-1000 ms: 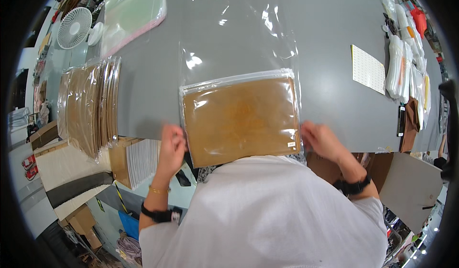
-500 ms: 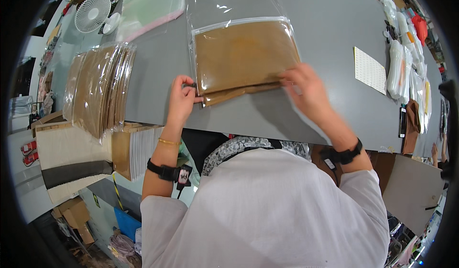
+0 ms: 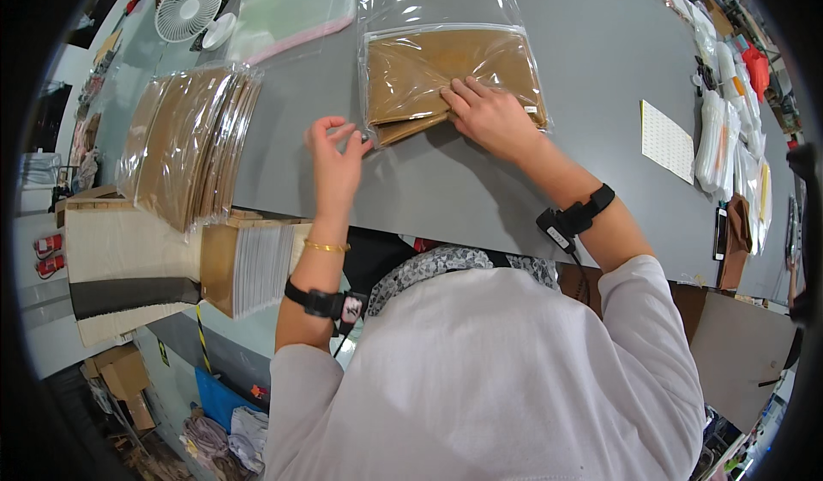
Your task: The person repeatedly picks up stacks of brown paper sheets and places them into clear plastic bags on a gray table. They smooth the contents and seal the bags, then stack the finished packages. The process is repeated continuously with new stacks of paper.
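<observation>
On the grey table lies a clear plastic bag [image 3: 441, 1] with a flat brown item [image 3: 407, 61] inside, a pale strip along its far edge. My right hand [image 3: 493, 121] grips the bag near the middle of its near edge, fingers together on top; creases spread from the fingertips. The near edge gapes to the left of these fingers. My left hand [image 3: 334, 155] is at the bag's near left corner, fingers curled. A small dark thing [image 3: 364, 138] shows by its fingertips; what it is, I cannot make out.
Several bagged brown items [image 3: 184, 138] stand in a stack at the left. Beyond are a white fan [image 3: 189, 9] and clear bags with a pink edge [image 3: 296, 9]. A white label sheet [image 3: 667, 142] and plastic-wrapped bundles [image 3: 716, 147] lie at the right.
My right hand has moved left and away from me, from the bag's near right corner to its middle, creasing the plastic. The left hand stays by the left corner.
</observation>
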A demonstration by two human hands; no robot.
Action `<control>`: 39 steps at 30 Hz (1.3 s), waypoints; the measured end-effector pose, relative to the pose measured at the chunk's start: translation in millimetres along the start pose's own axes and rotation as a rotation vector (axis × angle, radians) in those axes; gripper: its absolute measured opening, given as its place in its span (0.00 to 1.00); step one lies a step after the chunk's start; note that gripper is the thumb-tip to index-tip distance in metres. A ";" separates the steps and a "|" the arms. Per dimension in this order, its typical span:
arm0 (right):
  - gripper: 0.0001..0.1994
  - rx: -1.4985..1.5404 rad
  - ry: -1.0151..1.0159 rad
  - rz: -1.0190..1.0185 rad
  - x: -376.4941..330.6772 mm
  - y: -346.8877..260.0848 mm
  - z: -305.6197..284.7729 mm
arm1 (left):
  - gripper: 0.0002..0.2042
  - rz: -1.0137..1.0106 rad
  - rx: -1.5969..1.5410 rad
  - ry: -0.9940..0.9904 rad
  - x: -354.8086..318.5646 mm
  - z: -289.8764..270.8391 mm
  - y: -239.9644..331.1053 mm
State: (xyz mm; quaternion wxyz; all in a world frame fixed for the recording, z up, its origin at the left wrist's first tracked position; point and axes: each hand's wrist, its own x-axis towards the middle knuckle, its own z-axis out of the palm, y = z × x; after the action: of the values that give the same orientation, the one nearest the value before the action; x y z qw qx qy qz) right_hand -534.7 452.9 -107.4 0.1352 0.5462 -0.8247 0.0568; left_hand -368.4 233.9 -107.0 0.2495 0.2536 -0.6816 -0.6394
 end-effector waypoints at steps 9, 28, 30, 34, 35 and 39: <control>0.14 0.172 0.020 0.020 12.8 18.1 1.6 | 0.25 0.899 0.990 -0.464 -25.3 72.0 -12.2; 0.33 -0.103 0.163 0.437 62.7 43.9 76.3 | 0.37 0.884 1.033 -0.924 -95.0 78.1 6.5; 0.31 -0.147 0.191 0.461 113.5 73.4 95.7 | 0.37 0.840 1.055 -1.018 -91.2 81.7 9.6; 0.29 -0.187 0.204 0.517 167.4 106.9 103.0 | 0.34 0.829 1.084 -1.137 -73.0 79.6 24.0; 0.29 -0.143 0.192 0.532 165.4 104.8 100.2 | 0.26 0.992 1.005 -1.108 -60.8 74.7 29.3; 0.34 0.083 0.255 0.461 117.9 72.0 81.4 | 0.10 0.542 0.276 -1.424 31.2 45.2 56.8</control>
State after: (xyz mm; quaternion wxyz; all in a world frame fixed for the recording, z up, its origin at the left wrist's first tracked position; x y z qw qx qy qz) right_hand -657.0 357.5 -147.8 0.1989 0.3375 -0.9006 0.1883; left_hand -423.3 249.9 -52.4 -0.1352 -0.3655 -0.7895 -0.4741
